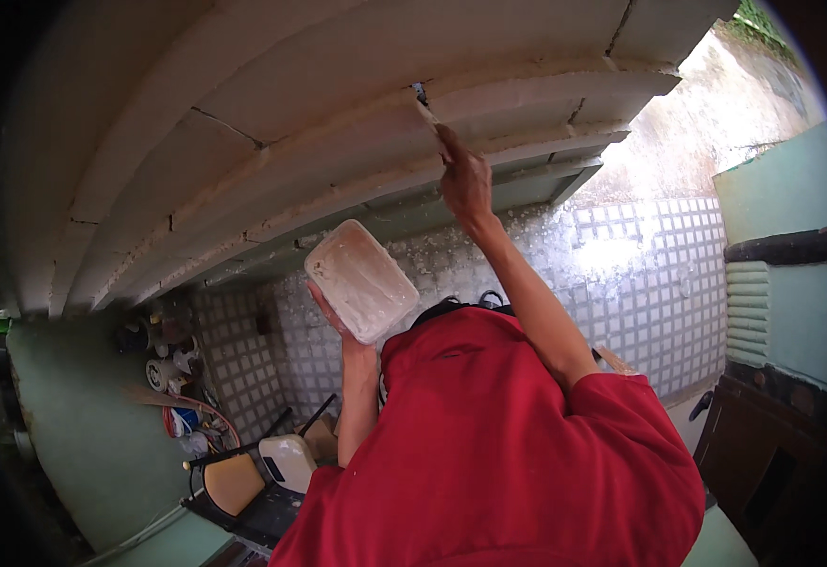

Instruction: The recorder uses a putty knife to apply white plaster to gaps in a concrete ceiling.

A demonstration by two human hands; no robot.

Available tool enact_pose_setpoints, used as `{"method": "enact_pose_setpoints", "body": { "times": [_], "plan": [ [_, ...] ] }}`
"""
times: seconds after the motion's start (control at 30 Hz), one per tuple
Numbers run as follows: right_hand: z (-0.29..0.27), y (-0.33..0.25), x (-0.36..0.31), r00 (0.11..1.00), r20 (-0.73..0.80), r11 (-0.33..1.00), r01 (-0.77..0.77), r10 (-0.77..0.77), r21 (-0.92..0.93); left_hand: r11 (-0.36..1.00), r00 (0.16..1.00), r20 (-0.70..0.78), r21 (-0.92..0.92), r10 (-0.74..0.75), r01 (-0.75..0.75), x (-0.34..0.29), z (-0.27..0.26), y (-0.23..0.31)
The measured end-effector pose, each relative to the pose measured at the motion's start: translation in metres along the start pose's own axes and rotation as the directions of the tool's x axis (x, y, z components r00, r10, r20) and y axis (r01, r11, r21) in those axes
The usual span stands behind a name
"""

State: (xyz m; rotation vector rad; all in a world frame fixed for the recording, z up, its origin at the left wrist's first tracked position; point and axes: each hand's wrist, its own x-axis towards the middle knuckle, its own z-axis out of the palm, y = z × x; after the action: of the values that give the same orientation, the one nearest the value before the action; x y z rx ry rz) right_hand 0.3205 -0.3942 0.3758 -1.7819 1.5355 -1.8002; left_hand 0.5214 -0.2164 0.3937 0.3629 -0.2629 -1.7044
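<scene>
My left hand (325,307) grips a rectangular white plastic tub (361,281) from its left side and underneath. Pale paste coats the inside of the tub. Raised overhead, my right hand (467,180) is closed round the handle of a slim putty knife (426,109). Its tip touches the off-white slatted ceiling (338,132) at a small gap along a ridge. The small size of the blade in view hides its details. Dark cracks (229,126) run across several of the ceiling panels.
Below lies a patterned tile floor (649,246) with white splatter. A chair (234,482) bearing a pale container (288,462) stands at lower left, near buckets and a hose (220,416) by the green wall (102,425). A dark wooden cabinet (753,454) is at right.
</scene>
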Motion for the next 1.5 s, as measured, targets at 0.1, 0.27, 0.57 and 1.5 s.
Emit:
{"method": "enact_pose_setpoints", "body": {
  "times": [0.1, 0.27, 0.57, 1.5],
  "plan": [
    [-0.029, -0.001, 0.005, 0.975, 0.042, 0.967, -0.209, 0.218, -0.145, 1.0, 1.0, 0.011, -0.009, 0.022, -0.022, 0.001, -0.004, 0.001],
    [-0.033, 0.019, 0.032, 0.971, -0.229, 0.961, -0.127, 0.07, -0.245, 0.997, 0.996, -0.052, 0.029, 0.069, -0.068, -0.002, -0.008, 0.008],
    [0.002, -0.017, 0.001, 0.987, -0.012, 0.986, -0.162, 0.162, -0.044, 0.999, 1.0, -0.007, -0.038, -0.013, 0.013, -0.006, -0.01, 0.025],
    [-0.083, 0.099, 0.054, 0.843, -0.515, 0.974, -0.218, 0.156, -0.062, 0.99, 0.995, 0.021, -0.098, -0.097, 0.099, -0.011, -0.022, 0.052]
  ]
}}
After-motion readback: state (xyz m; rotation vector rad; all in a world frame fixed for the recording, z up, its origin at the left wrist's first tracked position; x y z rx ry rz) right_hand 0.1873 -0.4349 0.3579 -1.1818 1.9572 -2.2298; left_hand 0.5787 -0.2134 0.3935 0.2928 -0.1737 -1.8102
